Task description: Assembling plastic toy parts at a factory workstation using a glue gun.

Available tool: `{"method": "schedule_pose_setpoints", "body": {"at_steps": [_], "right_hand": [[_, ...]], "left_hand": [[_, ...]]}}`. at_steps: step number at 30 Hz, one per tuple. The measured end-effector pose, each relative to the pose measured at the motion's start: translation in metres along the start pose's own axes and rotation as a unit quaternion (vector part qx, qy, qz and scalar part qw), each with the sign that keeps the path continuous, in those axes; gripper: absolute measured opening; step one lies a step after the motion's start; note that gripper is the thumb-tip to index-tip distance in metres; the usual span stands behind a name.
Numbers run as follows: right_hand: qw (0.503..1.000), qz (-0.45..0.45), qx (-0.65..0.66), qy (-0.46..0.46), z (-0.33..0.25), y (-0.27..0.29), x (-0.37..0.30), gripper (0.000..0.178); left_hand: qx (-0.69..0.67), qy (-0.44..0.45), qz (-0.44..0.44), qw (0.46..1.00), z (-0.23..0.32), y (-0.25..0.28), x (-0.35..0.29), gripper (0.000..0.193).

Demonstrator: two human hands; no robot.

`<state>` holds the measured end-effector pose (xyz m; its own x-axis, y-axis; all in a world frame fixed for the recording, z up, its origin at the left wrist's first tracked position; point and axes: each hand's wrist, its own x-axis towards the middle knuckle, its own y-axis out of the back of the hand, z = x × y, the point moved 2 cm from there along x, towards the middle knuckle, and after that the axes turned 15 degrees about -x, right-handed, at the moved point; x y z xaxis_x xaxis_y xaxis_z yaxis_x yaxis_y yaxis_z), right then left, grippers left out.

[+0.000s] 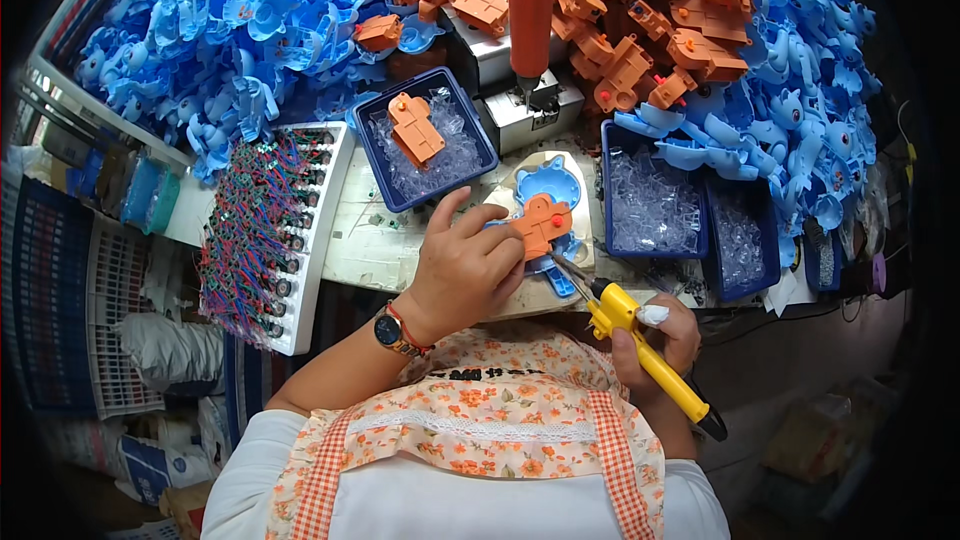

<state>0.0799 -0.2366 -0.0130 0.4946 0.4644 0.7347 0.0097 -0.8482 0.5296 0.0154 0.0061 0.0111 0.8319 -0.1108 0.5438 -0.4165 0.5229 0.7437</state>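
Observation:
My left hand [465, 258] has its fingers bent against the edge of an orange plastic housing [540, 223], pinching it. That housing carries a small red knob and sits over a light-blue plastic toy shell [548, 182] in a pale holder [583, 255] on the bench. In my right hand [668, 340] is a yellow soldering iron [640, 335] with a dark cable end. The iron's metal tip points at the lower edge of the housing; whether it touches cannot be made out. A white wrapping covers a fingertip or part near the right thumb.
An orange electric screwdriver [529, 10] hangs over a metal block. Blue bins [420, 202] [655, 253] of clear plastic pieces flank the holder; one has an orange housing on top. A white tray [318, 270] with wired parts lies left. Blue shells [230, 30] and orange housings [700, 10] are heaped behind.

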Motion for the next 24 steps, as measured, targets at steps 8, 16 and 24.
{"method": "schedule_pose_setpoints", "body": {"at_steps": [8, 16, 24], "right_hand": [[0.998, 0.053, 0.008, 0.032, 0.003, -0.009, 0.004, 0.039], [0.997, 0.064, 0.019, 0.049, 0.001, -0.009, 0.003, 0.04], [0.998, 0.047, 0.014, 0.04, 0.001, -0.008, 0.002, 0.041]], "left_hand": [[0.013, 0.0, -0.006, 1.0, 0.002, -0.001, 0.0, 0.013], [0.021, 0.006, 0.0, 1.0, 0.003, -0.002, 0.0, 0.012], [0.031, 0.005, -0.001, 1.0, 0.005, -0.002, 0.001, 0.011]]}}
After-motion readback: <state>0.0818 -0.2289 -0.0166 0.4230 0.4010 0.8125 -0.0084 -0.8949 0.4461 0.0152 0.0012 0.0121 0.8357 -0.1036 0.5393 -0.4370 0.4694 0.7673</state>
